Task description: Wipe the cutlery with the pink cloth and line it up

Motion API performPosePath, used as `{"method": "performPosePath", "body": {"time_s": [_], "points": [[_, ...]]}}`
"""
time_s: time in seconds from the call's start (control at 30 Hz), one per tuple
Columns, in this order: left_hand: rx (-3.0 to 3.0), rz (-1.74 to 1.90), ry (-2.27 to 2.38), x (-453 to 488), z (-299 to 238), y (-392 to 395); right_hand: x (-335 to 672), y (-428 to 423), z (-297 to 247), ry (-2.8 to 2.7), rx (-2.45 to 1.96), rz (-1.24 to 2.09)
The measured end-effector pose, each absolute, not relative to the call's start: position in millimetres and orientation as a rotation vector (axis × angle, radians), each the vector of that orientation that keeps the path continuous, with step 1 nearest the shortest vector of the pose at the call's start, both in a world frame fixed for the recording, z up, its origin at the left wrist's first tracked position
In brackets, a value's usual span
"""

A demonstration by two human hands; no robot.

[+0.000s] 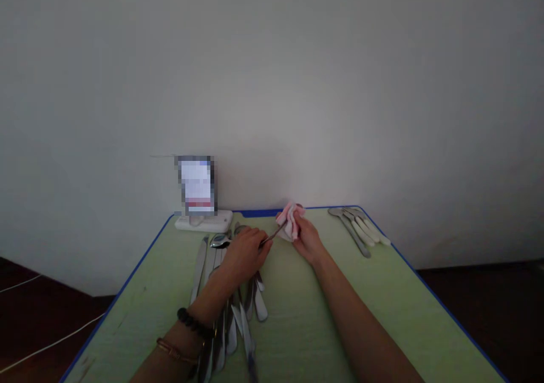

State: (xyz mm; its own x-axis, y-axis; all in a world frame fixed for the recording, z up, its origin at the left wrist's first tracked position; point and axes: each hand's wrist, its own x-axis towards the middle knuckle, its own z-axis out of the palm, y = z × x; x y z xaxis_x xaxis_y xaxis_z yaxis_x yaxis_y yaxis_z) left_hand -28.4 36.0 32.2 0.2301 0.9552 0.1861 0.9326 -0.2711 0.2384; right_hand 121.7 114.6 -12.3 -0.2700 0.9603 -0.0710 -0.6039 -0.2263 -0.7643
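My left hand (246,254) is closed around one end of a thin metal piece of cutlery (275,234). Its far end disappears into a pink and white cloth (289,220), so I cannot see which kind it is. The cloth is bunched in the closed fingers of my right hand (306,240) and wraps that end. Beneath my left hand and forearm lies a loose pile of metal cutlery, with a shiny spoon (220,241) at the top and a knife (199,269) on its left side. My forearm covers part of the pile.
At the right back of the green table (297,315) lie a metal spoon (356,237) and several white-handled utensils (369,230). A device with a lit, blurred screen (197,184) stands on a white base (221,222) at the back left. A wall rises behind the table's blue edge.
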Motion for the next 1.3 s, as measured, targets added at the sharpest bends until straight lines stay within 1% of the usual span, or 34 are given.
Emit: {"method": "performPosePath", "body": {"time_s": [0.2, 0.4, 0.57, 0.7, 0.8, 0.93, 1.07, 1.3], "points": [[2.536, 0.492, 1.774, -31, 21, 31, 127, 106, -15, -0.682, -0.651, 1.750], [2.695, 0.406, 1.684, -31, 15, 21, 131, 95, -13, -0.561, -0.524, 1.750], [2.749, 0.465, 1.735, -22, 6, 16, 126, 97, -11, -0.562, -0.499, 1.715], [2.677, 0.520, 1.671, -22, 2, 17, 124, 104, -12, -0.614, -0.504, 1.800], [2.577, 0.472, 1.617, -23, 2, 18, 124, 107, -14, -0.647, -0.542, 1.866], [2.517, 0.340, 1.587, -23, 3, 18, 123, 110, -15, -0.657, -0.554, 1.803], [2.484, 0.317, 1.591, -23, 1, 19, 123, 112, -14, -0.570, -0.498, 1.809], [2.260, 0.422, 1.613, -25, 1, 21, 124, 111, -9, -0.492, -0.511, 1.876]]}}
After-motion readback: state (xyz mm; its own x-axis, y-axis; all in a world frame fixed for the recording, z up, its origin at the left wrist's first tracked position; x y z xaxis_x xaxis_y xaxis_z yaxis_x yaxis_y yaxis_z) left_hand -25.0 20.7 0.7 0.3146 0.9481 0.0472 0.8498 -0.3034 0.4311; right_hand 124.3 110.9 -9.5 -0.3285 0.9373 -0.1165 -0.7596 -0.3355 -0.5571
